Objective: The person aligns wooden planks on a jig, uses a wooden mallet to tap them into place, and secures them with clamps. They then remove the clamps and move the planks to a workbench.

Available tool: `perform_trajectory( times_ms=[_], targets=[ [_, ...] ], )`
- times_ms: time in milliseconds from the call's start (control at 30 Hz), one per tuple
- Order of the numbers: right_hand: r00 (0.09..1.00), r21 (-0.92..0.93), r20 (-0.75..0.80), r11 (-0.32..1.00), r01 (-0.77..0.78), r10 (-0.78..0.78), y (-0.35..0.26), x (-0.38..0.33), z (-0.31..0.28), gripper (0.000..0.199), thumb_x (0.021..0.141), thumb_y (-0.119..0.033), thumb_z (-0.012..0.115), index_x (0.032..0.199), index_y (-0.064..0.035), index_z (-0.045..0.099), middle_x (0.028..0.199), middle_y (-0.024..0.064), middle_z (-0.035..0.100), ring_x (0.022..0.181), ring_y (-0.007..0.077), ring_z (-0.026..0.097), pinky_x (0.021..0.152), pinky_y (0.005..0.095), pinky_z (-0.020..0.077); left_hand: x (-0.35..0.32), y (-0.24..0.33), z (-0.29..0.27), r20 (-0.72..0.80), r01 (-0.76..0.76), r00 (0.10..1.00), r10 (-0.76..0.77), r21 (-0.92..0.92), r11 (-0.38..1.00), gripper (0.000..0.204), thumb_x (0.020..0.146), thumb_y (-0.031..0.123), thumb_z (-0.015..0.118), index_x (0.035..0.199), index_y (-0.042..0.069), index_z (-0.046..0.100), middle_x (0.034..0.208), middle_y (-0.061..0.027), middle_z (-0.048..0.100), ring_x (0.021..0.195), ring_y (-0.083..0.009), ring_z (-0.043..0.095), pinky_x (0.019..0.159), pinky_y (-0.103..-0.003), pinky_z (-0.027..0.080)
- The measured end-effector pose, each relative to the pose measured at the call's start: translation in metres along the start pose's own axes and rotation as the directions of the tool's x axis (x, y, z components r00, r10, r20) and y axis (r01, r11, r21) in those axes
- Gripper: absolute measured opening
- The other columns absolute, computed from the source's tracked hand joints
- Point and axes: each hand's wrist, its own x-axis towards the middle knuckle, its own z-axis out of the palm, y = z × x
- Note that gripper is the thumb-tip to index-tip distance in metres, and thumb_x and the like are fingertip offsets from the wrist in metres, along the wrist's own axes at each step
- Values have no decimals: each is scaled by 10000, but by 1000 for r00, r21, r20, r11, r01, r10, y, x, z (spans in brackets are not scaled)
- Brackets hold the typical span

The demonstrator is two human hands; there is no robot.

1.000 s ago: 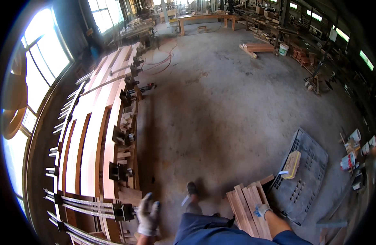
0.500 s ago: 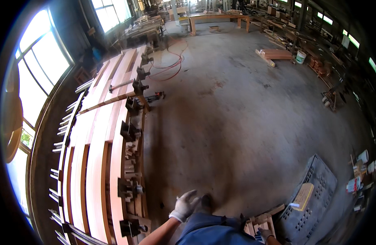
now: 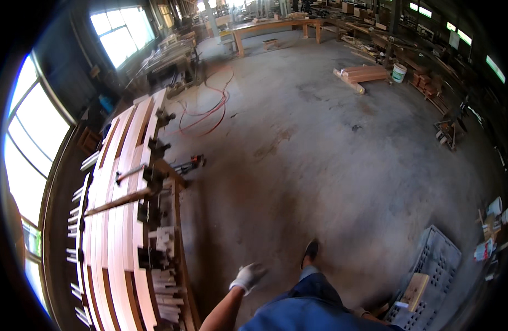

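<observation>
My left hand (image 3: 247,277), in a white work glove with grey fingers, hangs over the concrete floor. Its fingers look loosely apart, slightly blurred, and hold nothing. It is nearest to the long clamping rack on the left, though apart from it. Reddish wooden boards (image 3: 117,243) lie side by side there between dark metal clamps (image 3: 151,257). A hammer (image 3: 134,173) rests across the boards. Of my right arm only a sliver (image 3: 365,314) shows beside my blue clothing, at the lower edge; the fingers are hidden.
At lower right a grey plastic pallet (image 3: 439,259) carries a short wooden block (image 3: 415,291). Under the rack lie several wood offcuts (image 3: 167,300). A red hose (image 3: 223,102) curls on the floor ahead. Farther off stand a white bucket (image 3: 398,73), stacked boards (image 3: 367,73) and a long wooden table (image 3: 276,23).
My view has shifted forward along the rack, and one foot has stepped ahead. My right hand, seen earlier by the wooden pieces at the lower edge, is now mostly hidden.
</observation>
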Motion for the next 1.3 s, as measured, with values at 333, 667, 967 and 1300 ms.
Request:
perform_trajectory(
  times_ms=[333,667,967,1300],
  targets=[
    [951,851,-61,482,208,-302,-314,159,-292,314,1022,-361,632,954,-62,698,842,79,698,662,206,646,610,352,523,69,-30,-22,320,662,750,-579,-344,666,386,958,445,590,1228,211,736,1119,-143,738,1050,-326,690,886,-399,548],
    [926,587,-350,736,337,-145,-574,153,-382,303,1021,-297,648,903,-22,692,794,95,689,657,214,683,577,363,532,320,10,-137,352,656,754,-554,-362,662,321,944,281,675,1210,108,722,961,-80,715,858,-213,643,719,-354,501],
    [998,137,50,989,-54,47,-597,173,-370,393,1048,-373,601,1166,-7,684,1029,135,752,870,253,722,739,365,567,665,129,-525,-22,267,898,-440,-767,584,203,948,148,732,1118,39,753,850,-20,701,677,-121,570,588,-280,449],
    [999,269,1,963,-33,34,-710,402,-510,582,937,-582,661,1171,-59,766,1041,131,778,1008,247,718,953,398,536,922,219,-602,-103,122,929,-356,-822,556,332,918,151,780,1200,-14,722,795,-11,687,596,-100,517,528,-287,395]
  ],
)
